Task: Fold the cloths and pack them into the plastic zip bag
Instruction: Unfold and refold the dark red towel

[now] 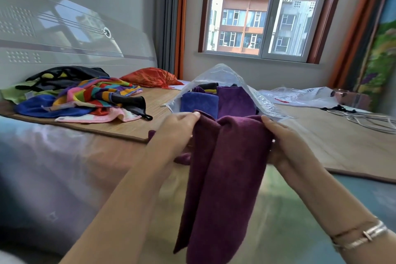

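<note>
Maroon cloth (222, 178); blue (199, 103) and purple (235, 101) cloths; rainbow-striped cloth (96, 92).

**Bed and its load**

A bed (64, 156) carries a woven mat (342, 135). On the mat, left of the hands, lies a cloth pile (85, 98); just beyond them the zip bag (225, 83); right, hangers (368, 121).
</note>
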`<control>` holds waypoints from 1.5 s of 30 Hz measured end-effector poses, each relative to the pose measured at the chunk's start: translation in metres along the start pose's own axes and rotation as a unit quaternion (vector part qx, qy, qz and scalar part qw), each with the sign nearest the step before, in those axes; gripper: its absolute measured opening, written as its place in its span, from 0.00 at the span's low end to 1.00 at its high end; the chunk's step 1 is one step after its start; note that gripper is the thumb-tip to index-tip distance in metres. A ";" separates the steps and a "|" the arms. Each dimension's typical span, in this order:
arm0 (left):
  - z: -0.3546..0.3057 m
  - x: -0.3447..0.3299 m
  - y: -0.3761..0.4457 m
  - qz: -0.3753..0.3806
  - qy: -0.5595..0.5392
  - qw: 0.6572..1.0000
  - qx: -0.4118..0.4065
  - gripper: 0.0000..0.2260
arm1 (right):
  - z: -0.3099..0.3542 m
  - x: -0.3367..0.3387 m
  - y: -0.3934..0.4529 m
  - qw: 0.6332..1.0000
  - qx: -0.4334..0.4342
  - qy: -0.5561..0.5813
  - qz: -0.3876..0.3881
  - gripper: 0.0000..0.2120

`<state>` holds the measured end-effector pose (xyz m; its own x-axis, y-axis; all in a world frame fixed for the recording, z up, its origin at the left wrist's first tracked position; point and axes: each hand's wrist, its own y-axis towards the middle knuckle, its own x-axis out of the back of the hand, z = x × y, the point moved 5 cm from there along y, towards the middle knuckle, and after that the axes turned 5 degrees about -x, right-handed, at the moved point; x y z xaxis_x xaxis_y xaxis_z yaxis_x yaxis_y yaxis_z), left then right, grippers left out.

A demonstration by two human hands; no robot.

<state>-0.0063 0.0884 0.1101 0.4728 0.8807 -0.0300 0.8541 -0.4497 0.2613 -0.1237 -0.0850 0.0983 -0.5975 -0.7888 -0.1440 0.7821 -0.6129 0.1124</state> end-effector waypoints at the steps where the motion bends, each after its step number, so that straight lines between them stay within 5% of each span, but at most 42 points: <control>1: 0.001 0.007 0.005 -0.031 -0.035 0.999 0.021 0.11 | 0.004 0.008 -0.001 1.000 0.007 0.010 -0.009 0.13; 7: -0.004 0.037 0.011 -0.096 -0.212 0.972 0.029 0.08 | 0.013 0.059 -0.003 0.987 0.038 0.150 -0.033 0.15; 13: -0.029 0.046 0.005 -0.044 -0.328 0.936 -0.121 0.05 | 0.039 0.065 -0.027 0.974 0.140 0.178 -0.011 0.15; 19: -0.034 0.040 0.004 -0.048 -0.319 0.933 -0.157 0.08 | 0.055 0.066 -0.032 0.962 0.195 0.184 -0.059 0.12; 25: 0.015 0.027 0.031 -0.071 -0.073 0.993 -0.063 0.11 | 0.011 0.082 0.009 0.982 0.110 0.025 -0.155 0.09; 32: 0.036 0.016 0.067 -0.006 -0.030 0.989 -0.146 0.07 | 0.002 0.087 0.048 0.951 0.199 -0.097 -0.216 0.11; 36: 0.084 0.009 0.075 0.015 0.108 0.991 -0.081 0.15 | -0.035 0.090 0.076 0.945 0.089 -0.268 -0.164 0.15; 40: 0.096 0.007 0.076 0.014 0.215 0.973 -0.077 0.21 | -0.051 0.099 0.076 0.935 0.018 -0.309 -0.175 0.12; 43: 0.085 0.008 0.071 -0.042 0.344 0.923 -0.165 0.20 | -0.062 0.107 0.068 0.925 -0.048 -0.334 -0.173 0.17; 45: 0.082 -0.005 0.058 -0.002 0.404 0.890 -0.211 0.16 | -0.070 0.111 0.056 0.925 -0.109 -0.329 -0.157 0.21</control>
<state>0.0582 0.0456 0.0459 0.0146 0.7781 0.6280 0.6171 -0.5012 0.6066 -0.1333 -0.2034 0.0195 -0.7228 -0.4751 0.5019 0.5267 -0.8488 -0.0449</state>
